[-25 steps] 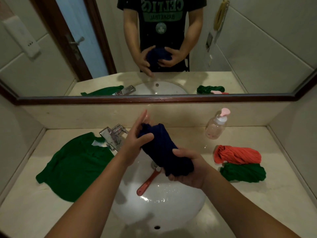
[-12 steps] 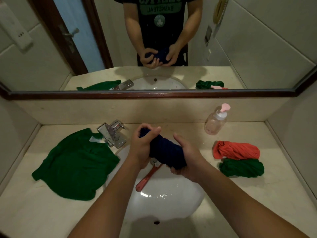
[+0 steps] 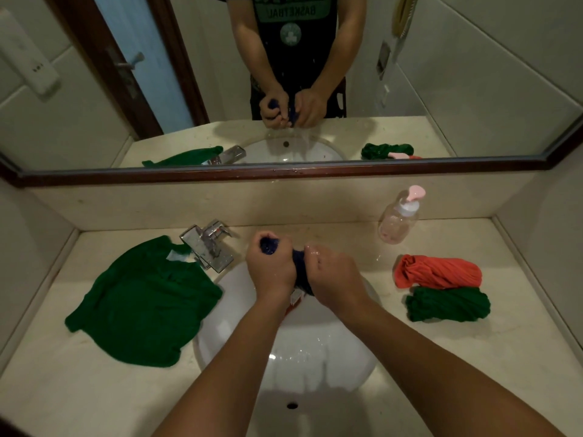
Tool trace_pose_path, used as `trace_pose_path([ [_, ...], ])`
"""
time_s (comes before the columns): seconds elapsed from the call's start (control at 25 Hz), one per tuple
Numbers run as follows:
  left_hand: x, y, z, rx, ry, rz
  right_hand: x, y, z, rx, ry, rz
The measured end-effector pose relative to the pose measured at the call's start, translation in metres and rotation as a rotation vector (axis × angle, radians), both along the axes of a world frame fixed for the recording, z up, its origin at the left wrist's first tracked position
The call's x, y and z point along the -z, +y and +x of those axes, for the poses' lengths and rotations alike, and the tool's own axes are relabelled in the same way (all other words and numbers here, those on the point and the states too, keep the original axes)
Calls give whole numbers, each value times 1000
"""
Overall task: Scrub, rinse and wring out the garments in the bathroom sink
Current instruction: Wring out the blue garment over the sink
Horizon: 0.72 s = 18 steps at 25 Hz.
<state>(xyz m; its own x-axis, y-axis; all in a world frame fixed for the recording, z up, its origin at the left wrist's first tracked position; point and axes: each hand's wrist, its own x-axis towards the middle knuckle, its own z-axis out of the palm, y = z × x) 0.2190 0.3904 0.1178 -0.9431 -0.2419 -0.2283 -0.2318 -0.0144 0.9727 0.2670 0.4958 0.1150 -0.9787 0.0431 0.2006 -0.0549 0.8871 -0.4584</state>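
Both hands are above the back half of the sink (image 3: 315,354), clenched round the navy garment (image 3: 299,263), which is twisted into a tight rope between them. The left hand (image 3: 271,272) grips 1 end, with a navy tuft poking out of the top of the fist. The right hand (image 3: 334,279) grips the other end, close against the left, its knuckles wet and shiny. The garment hangs clear over the sink bowl and does not touch it. Under the hands, a sliver of a red-handled brush (image 3: 291,308) lies in the sink, mostly hidden. The tap (image 3: 208,247) stands at the sink's back left corner. Left of the sink a green shirt (image 3: 145,301) lies spread flat on the counter (image 3: 441,357), its edge reaching the sink rim. Right of the sink lie 2 wrung rolls, touching: an orange roll (image 3: 438,272) farther back and a green roll (image 3: 448,303) nearer the front. A clear soap bottle (image 3: 399,220) with a pink pump stands behind the sink to the right, against the wall. In the mirror (image 3: 284,171) behind the sink, thin streams of water fall from the garment toward the bowl.
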Motion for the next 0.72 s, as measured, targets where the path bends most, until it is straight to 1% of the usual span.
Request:
trace_pose_path([
  [0.04, 2, 3, -1, -43, -41, -13, 11, 7, -3, -23, 55, -10],
  [0.08, 3, 5, -1, -88, -101, -15, 20, 12, -6, -28, 69, -22],
  [0.16, 5, 8, 3, -139, -220, 19, 33, 15, -7, -48, 96, 17],
  [0.2, 8, 7, 4, -139, -260, 46, 36, 12, -5, -63, 86, -4],
  [0.24, 11, 4, 4, -118, -284, 78, 35, 9, -1, -33, 26, -62],
  [0.32, 15, -5, 1, 4, -275, 136, 17, -4, 7, 153, -152, -374],
  [0.36, 14, -11, -1, 98, -244, 165, 6, -5, 10, 271, -269, -624],
  [0.4, 10, -17, -2, 202, -208, 199, -6, -5, 16, 343, -441, -909],
  [0.44, 5, -22, -4, 294, -175, 241, -14, -4, 21, 376, -575, -1115],
  [0.48, -1, -26, -6, 367, -148, 276, -21, -2, 26, 358, -682, -1242],
  [0.52, -6, -30, -7, 420, -129, 282, -26, 0, 31, 297, -748, -1339],
  [0.6, -12, -35, -9, 495, -108, 241, -30, 2, 37, 153, -811, -1467],
  [0.72, -20, -37, -7, 496, -77, 86, -26, -1, 40, 119, -816, -1560],
])
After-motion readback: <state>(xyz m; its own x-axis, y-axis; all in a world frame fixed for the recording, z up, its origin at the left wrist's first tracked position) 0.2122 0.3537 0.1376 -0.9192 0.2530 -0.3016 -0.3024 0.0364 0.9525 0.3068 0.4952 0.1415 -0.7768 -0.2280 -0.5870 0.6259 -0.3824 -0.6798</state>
